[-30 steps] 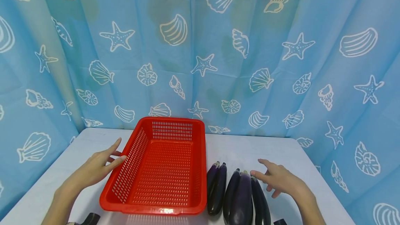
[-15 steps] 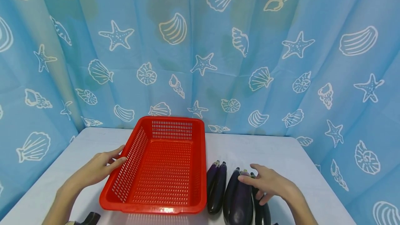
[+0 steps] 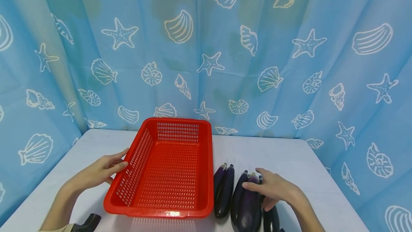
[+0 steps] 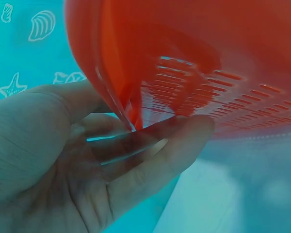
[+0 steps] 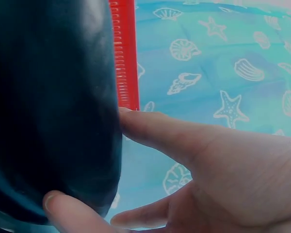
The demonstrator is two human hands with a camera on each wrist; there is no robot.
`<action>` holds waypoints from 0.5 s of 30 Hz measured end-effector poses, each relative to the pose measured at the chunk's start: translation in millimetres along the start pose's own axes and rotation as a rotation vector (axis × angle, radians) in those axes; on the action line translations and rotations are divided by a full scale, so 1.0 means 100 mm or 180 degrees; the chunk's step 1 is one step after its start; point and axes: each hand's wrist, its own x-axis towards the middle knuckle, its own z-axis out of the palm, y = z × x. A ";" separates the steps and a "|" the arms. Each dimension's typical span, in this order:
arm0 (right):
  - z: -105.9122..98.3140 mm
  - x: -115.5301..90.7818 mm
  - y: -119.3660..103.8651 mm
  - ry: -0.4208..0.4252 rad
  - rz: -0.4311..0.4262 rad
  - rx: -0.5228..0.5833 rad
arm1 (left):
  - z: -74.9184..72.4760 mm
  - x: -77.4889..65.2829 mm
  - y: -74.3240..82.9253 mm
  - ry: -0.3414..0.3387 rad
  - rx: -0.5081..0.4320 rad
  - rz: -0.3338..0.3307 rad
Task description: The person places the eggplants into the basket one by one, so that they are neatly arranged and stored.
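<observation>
Head view: left hand [image 3: 98, 173] pinching the red basket [image 3: 161, 212] by its left rim, right hand [image 3: 274, 187] spread over the far end of the big eggplant [image 3: 249, 208], right of the basket, between slimmer eggplants [image 3: 238, 198]

A light-blue fabric curtain [image 3: 206, 88], printed with white line-drawn seashells [image 3: 268, 78] and starfish [image 3: 309, 43], hangs in soft folds from nine o'clock through twelve to three. Greenish-grey patches [image 3: 168, 1] cloud it between eleven and twelve. Toward six o'clock spreads a flat white counter [image 3: 283, 153] with rounded far corners.
</observation>
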 end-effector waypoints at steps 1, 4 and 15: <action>0.01 0.00 0.00 -0.0001 0.0003 -0.0011 | 0.00 0.00 -0.01 -0.0012 -0.0012 0.0005; 0.04 0.01 0.01 -0.0001 -0.0006 -0.0038 | 0.00 -0.01 -0.01 -0.0018 -0.0036 0.0037; 0.06 0.07 -0.01 -0.0015 -0.0066 0.0038 | 0.01 0.00 -0.01 0.0064 -0.0020 -0.0036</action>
